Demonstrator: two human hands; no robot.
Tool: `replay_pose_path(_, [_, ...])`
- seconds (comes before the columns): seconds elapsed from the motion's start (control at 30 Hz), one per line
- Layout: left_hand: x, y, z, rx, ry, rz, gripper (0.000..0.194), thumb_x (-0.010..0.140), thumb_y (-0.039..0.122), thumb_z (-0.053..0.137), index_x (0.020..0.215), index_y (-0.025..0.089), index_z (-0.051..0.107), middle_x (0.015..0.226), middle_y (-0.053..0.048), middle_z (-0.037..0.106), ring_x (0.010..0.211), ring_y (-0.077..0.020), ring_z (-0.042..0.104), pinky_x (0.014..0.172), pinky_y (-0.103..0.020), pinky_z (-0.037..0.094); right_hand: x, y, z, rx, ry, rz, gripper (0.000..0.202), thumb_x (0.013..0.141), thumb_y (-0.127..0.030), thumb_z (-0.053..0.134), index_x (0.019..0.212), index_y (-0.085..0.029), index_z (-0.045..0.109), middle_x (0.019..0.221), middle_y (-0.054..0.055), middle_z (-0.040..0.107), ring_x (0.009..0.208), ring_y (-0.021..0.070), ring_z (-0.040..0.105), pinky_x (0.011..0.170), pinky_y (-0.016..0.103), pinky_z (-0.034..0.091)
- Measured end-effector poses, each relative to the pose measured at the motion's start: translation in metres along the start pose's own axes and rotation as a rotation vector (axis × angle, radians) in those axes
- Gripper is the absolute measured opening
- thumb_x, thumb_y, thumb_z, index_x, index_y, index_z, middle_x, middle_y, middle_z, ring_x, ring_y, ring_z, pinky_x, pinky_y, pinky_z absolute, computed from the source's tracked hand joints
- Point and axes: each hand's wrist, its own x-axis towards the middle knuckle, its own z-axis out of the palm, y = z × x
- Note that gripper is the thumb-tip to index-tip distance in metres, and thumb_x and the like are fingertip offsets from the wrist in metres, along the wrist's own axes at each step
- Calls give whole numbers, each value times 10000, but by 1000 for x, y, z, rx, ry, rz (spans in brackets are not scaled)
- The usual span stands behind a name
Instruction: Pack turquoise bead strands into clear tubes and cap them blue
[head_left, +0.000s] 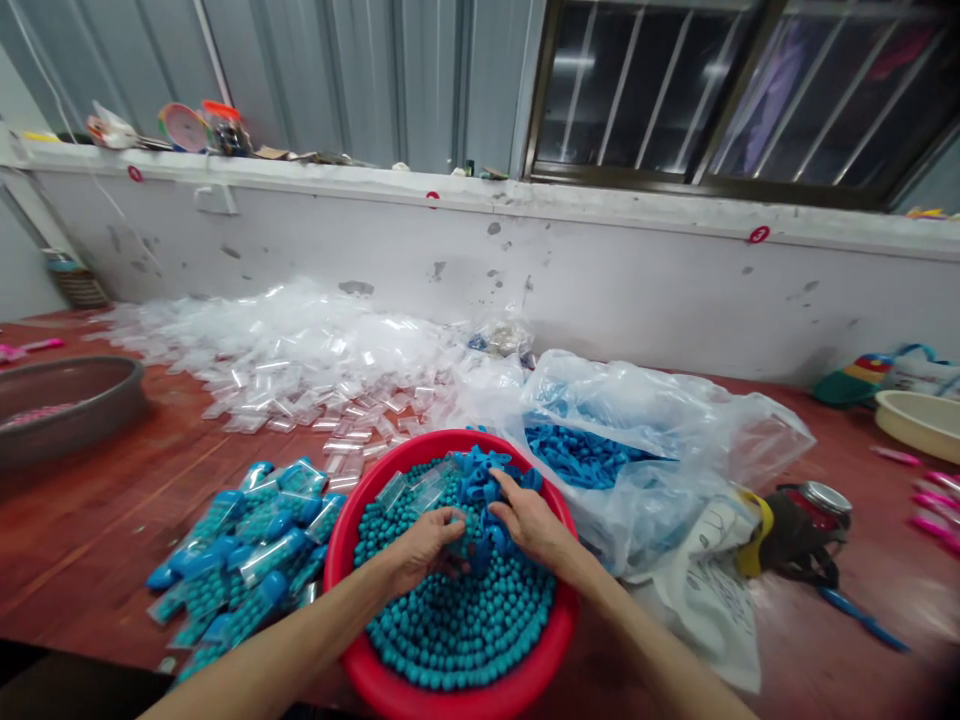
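A red basin [559, 640] holds strands of round teal beads [450, 625], with a heap of blue plastic pieces [487, 470] at its back right. Over the basin, my left hand [424, 548] is closed in a pinch on what looks like a small clear sleeve of teal beads; its lower fingers are partly hidden. My right hand [529, 515] reaches into the blue pieces, index finger and thumb apart and touching them. Its other fingers are out of sight. Clear empty sleeves [431, 487] lie on the beads near the basin's back.
Left of the basin are piled bead-filled clear packs with blue ends [247, 550]. Behind lies a wide heap of clear plastic sleeves [300, 340]. An open plastic bag [697, 430] of blue pieces, a cloth bag [705, 590], a jar [821, 505] and a blue pen-like stick [862, 618] are right.
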Motion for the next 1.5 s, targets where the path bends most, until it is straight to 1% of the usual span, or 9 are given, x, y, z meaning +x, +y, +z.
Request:
replay_pose_path(0.17, [-3,-5,5,83,1,61,326,672,437,557,812,173,425,618,46,524,432,-81,511,427,-196,353,-5,-8,6,349,-130,-28,247,824,-224,431,1025,-183,568,727,1,609,652,130,544,627,228,408])
replay_pose_path(0.37, [-12,-5,9,176,-77,108,317,713,429,525,885,176,444,639,35,533,457,-79,519,391,-172,377,-1,-3,11,571,-174,93,291,828,-257,419,1038,-165,598,554,-26,536,519,107,495,525,207,402])
replay_pose_path(0.63, [-20,-3,20,34,25,132,588,683,453,549,1148,173,324,610,45,522,434,-103,525,371,-198,407,-13,-20,16,443,27,17,297,866,-279,364,869,-181,644,649,-7,572,581,113,481,553,204,371])
replay_pose_path(0.8, [-21,-7,23,34,137,146,753,604,516,590,1201,174,282,521,68,505,345,-87,472,304,-165,329,-22,-26,9,349,-80,-101,295,879,-189,303,955,-206,587,707,-9,586,614,114,503,599,199,375])
replay_pose_path(0.97, [-17,-12,25,114,215,192,651,631,526,552,1143,174,357,397,118,389,241,-44,303,257,-155,231,-32,-27,7,102,-95,-139,244,851,-177,339,976,-170,547,759,33,590,682,145,517,648,222,384])
replay_pose_path(1.1, [-17,-10,20,180,200,189,612,660,538,529,1135,201,340,449,101,443,260,-56,365,259,-148,243,-30,-21,1,407,-184,-112,243,792,-135,407,951,-205,577,811,-20,584,729,124,516,692,209,394])
replay_pose_path(1.23, [-19,-6,11,227,69,183,610,670,567,515,1131,229,302,529,80,494,295,-69,434,269,-146,268,-16,-9,-6,800,-291,113,269,663,-167,593,930,-192,599,679,-50,552,560,91,489,534,190,400])
replay_pose_path(1.37, [-23,-6,14,295,46,185,561,704,531,498,1130,241,276,572,88,477,298,-50,415,275,-142,276,-4,-7,-4,935,-187,241,332,530,-130,679,844,-164,575,599,-67,519,479,85,474,445,192,395])
replay_pose_path(1.5, [-29,-8,24,275,136,202,439,763,436,436,1120,232,284,590,88,450,313,-48,432,276,-134,274,-7,-17,1,833,-89,163,210,658,-153,586,867,-156,608,708,-21,590,631,120,548,587,231,443])
